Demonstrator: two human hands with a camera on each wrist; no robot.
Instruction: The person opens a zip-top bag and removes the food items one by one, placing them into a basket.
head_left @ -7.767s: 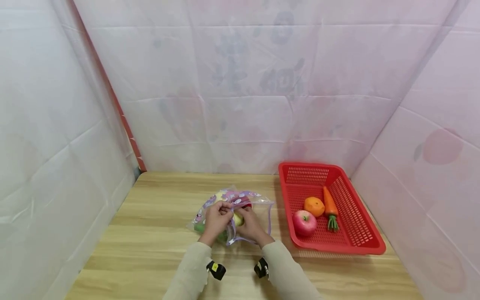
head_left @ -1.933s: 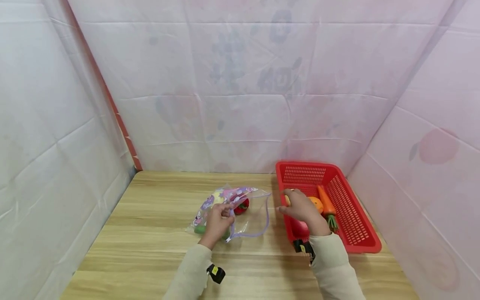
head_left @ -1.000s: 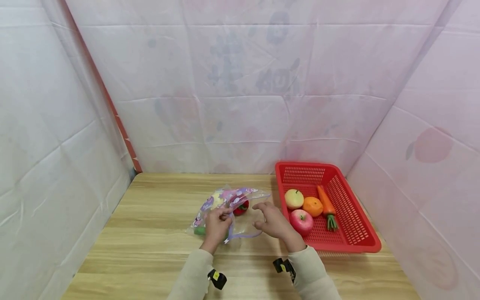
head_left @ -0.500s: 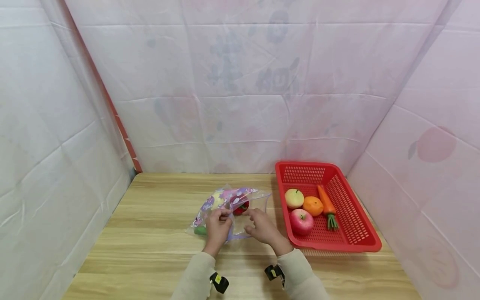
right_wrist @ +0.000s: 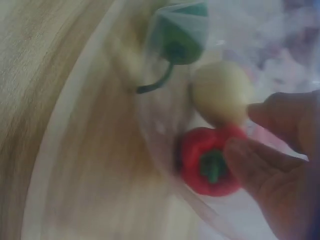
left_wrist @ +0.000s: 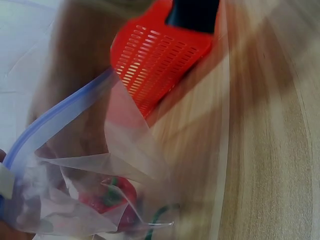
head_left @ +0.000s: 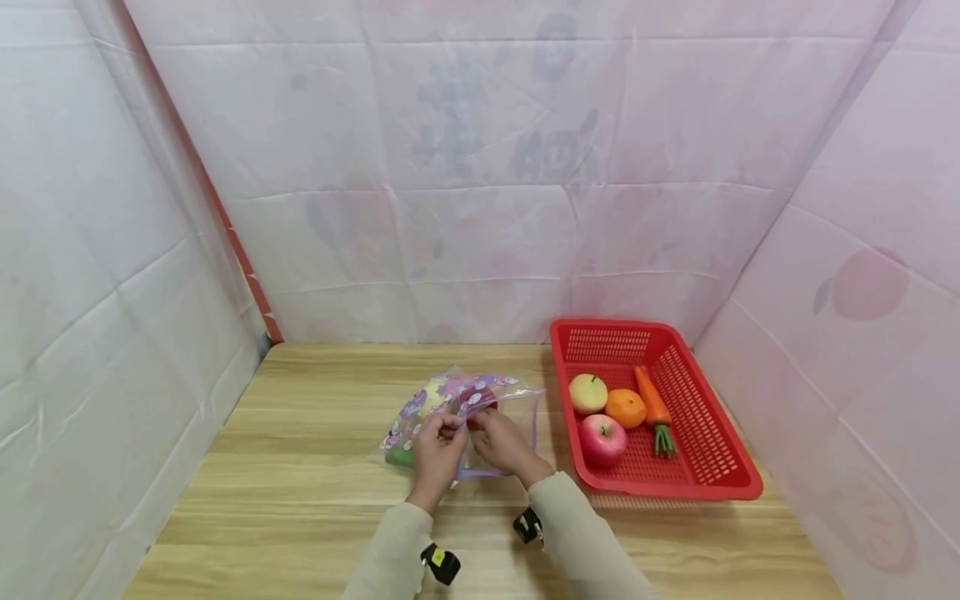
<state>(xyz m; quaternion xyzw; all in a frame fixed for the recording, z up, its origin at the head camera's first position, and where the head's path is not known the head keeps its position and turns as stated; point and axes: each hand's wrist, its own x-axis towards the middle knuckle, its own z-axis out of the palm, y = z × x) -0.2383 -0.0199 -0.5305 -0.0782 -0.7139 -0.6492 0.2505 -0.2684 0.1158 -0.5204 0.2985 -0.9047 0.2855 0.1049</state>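
Note:
In the head view a clear zip bag (head_left: 420, 417) with a purple print lies on the table, its mouth facing right. My left hand (head_left: 437, 450) pinches the rim of the mouth and holds it up. My right hand (head_left: 504, 442) is inside the bag. In the right wrist view its thumb touches a red bell pepper (right_wrist: 197, 162) with a green stem, and the forefinger reaches over beside a pale yellow round thing (right_wrist: 220, 90). Deeper in the bag is a green pepper (right_wrist: 182, 45) with a long curved stem. The other fingers are mostly out of view.
A red basket (head_left: 720, 433) stands to the right on the wooden table (head_left: 300, 500). In it lie a pale yellow round fruit (head_left: 588, 393), an orange (head_left: 626, 408), a pink-red apple (head_left: 603, 440) and a carrot (head_left: 652, 400). White printed sheets (head_left: 465, 233) enclose the table at the back and sides.
My right hand has taken the pale yellow fruit out of the bag, left it in the basket, and come back left into the bag. The left hand has kept its pinch on the rim.

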